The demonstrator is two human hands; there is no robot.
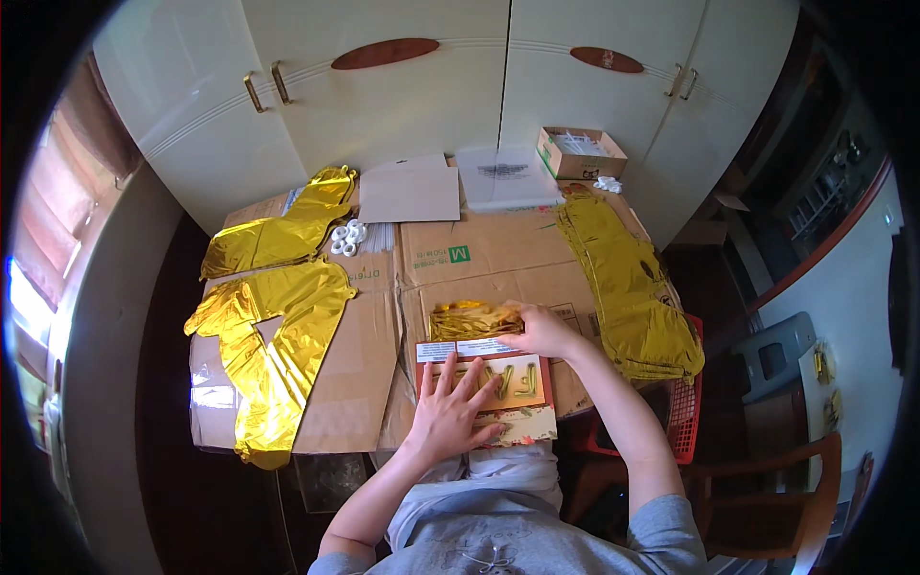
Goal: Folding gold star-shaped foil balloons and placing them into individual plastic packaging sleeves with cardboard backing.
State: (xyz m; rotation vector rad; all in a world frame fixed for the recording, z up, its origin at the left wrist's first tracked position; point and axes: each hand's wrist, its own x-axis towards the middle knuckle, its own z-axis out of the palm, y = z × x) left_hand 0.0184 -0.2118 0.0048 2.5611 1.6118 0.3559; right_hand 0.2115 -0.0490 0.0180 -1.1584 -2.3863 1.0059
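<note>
A printed cardboard card [537,395] in red and orange, with pictures of gold letter shapes, lies at the table's near edge. My left hand [450,407] rests flat on it with the fingers spread. Just beyond the card is a crumpled, folded bundle of gold foil balloons [470,323]. My right hand [541,331] closes on the bundle's right end, the thumb on the near side and the fingers on the far side. Whether the bundle is tucked into the card or only lies against it, I cannot tell.
Flattened cardboard [355,383] covers the table. Flat gold foil balloons [278,335] lie at the left, a stack of them [628,287] at the right. Farther back are white rolls [347,238], a grey board [410,192], plastic bags [508,179] and a small box [582,153].
</note>
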